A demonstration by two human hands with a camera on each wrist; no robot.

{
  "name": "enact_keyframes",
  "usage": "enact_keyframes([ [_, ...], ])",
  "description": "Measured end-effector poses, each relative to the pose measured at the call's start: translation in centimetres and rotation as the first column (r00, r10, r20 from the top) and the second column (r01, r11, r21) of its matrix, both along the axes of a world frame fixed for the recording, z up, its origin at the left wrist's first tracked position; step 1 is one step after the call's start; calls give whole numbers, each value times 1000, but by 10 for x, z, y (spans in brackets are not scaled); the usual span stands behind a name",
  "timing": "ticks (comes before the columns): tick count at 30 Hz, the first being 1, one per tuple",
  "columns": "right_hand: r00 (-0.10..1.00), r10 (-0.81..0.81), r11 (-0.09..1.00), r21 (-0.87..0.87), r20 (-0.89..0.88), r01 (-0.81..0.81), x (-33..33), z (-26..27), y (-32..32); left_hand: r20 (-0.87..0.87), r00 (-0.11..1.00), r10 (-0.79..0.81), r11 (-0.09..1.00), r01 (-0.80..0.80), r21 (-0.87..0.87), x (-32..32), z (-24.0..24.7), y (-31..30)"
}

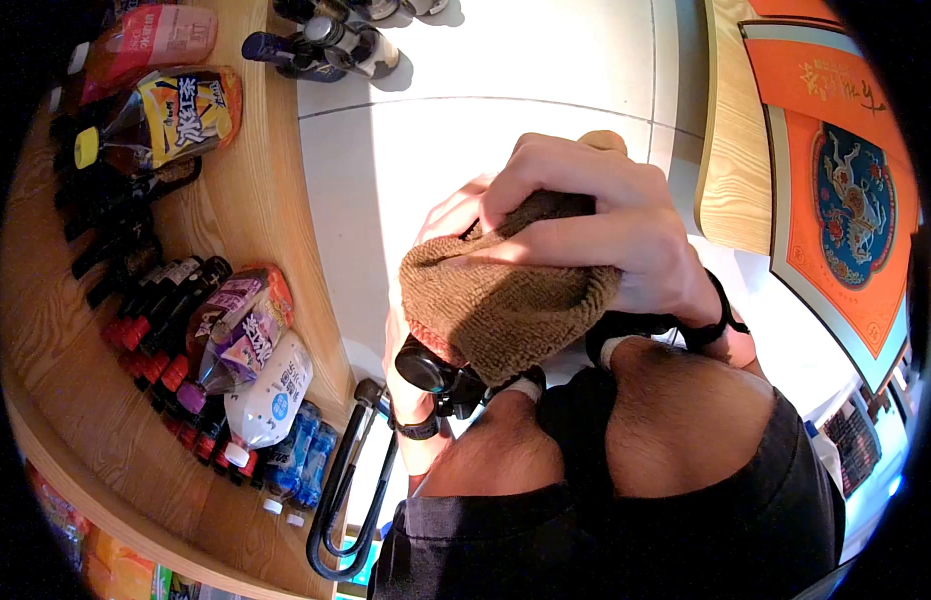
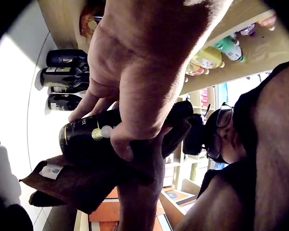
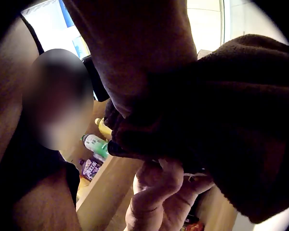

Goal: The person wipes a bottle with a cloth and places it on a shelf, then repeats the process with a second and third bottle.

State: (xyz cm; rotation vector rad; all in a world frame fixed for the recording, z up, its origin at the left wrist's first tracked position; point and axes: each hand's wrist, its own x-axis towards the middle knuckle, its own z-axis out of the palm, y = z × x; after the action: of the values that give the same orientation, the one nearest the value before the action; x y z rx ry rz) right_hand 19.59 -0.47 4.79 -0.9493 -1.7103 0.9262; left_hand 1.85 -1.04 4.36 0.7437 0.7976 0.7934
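My left hand (image 2: 135, 96) grips a dark glass bottle (image 2: 82, 137), which lies tilted across the left wrist view and has round gold and silver seals on its side. Its black-capped top (image 1: 424, 365) pokes out below a brown towel (image 1: 516, 295) in the head view. Over the bottle, my right hand (image 1: 606, 205) holds the towel, with a fold pinched between thumb and fingers. The towel hides most of the bottle from above. In the right wrist view, the left hand's fingers (image 3: 159, 197) show beneath the dark cloth.
Several dark bottles (image 1: 351, 50) stand on the tiled floor ahead. A wooden shelf (image 1: 276, 200) on the left carries drink bottles, including a yellow-capped iced tea (image 1: 176, 115). Orange printed boxes (image 1: 846, 210) are on the right beside a wooden edge (image 1: 736, 130). A black looped handle (image 1: 351, 480) stands near the left knee.
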Motion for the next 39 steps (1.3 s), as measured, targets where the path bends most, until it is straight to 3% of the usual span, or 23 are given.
enact_keyframes([
  [5,1000,-16,1000,2,14,16,0,-2,0,9,1000,7,999,-7,32,-8,-7,-4],
  [7,999,-33,999,-14,43,33,1,-3,-1,-168,983,-76,982,104,160,-11,-10,-4],
  [8,999,-33,999,-14,43,33,2,-4,-1,-168,983,-76,982,104,160,-13,-19,-4],
  [11,998,-29,999,-24,57,30,5,-7,0,-146,989,-32,871,99,481,-16,-41,-1],
  [14,995,-73,997,28,62,71,6,-9,0,-304,952,-37,888,171,426,-27,-28,-4],
  [20,988,-90,994,-43,129,96,9,-6,0,-432,902,-1,930,160,330,-22,-29,-9],
  [25,983,-117,991,-53,139,125,13,-11,1,-321,942,100,896,55,441,-12,-29,-3],
  [27,981,-114,991,-56,157,124,15,-9,3,-255,951,172,821,5,571,-12,-31,0],
  [29,979,-111,991,-60,172,123,15,-10,4,-337,927,162,837,52,545,-15,-25,1],
  [31,977,-131,989,-50,166,141,13,-12,4,-212,954,213,768,-29,640,-13,-28,4],
  [32,977,-131,989,-50,166,141,13,-13,4,-219,955,198,726,8,688,-14,-27,7],
  [39,974,-167,974,-125,155,187,15,-17,3,-206,952,225,723,-21,691,-16,-25,9],
])
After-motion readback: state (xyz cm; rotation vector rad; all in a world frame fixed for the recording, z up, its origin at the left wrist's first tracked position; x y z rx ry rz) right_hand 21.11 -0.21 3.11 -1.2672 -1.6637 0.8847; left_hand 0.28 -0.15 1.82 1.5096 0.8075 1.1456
